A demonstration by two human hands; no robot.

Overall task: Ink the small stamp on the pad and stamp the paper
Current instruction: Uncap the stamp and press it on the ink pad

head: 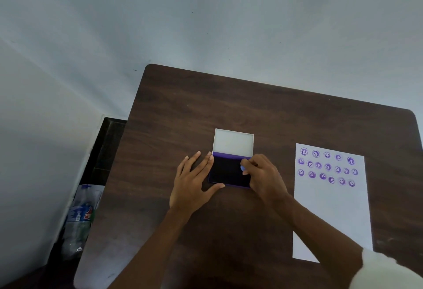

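An open ink pad (pixel 226 170) with a dark purple inking surface lies in the middle of the brown table (pixel 183 110); its white lid (pixel 233 143) stands tilted back. My right hand (pixel 263 174) pinches a small light-blue stamp (pixel 243 168) and holds it down on the pad's right side. Flat on the table, my left hand (pixel 194 181) has its fingers spread, with fingertips and thumb against the pad's left edge. To the right lies a white sheet of paper (pixel 329 211) with several round purple prints in rows across its top.
Grey walls stand behind and left of the table. Left of the table on the floor are plastic bottles (pixel 80 217) and a dark gap. A white sleeve (pixel 384 270) shows at the lower right corner.
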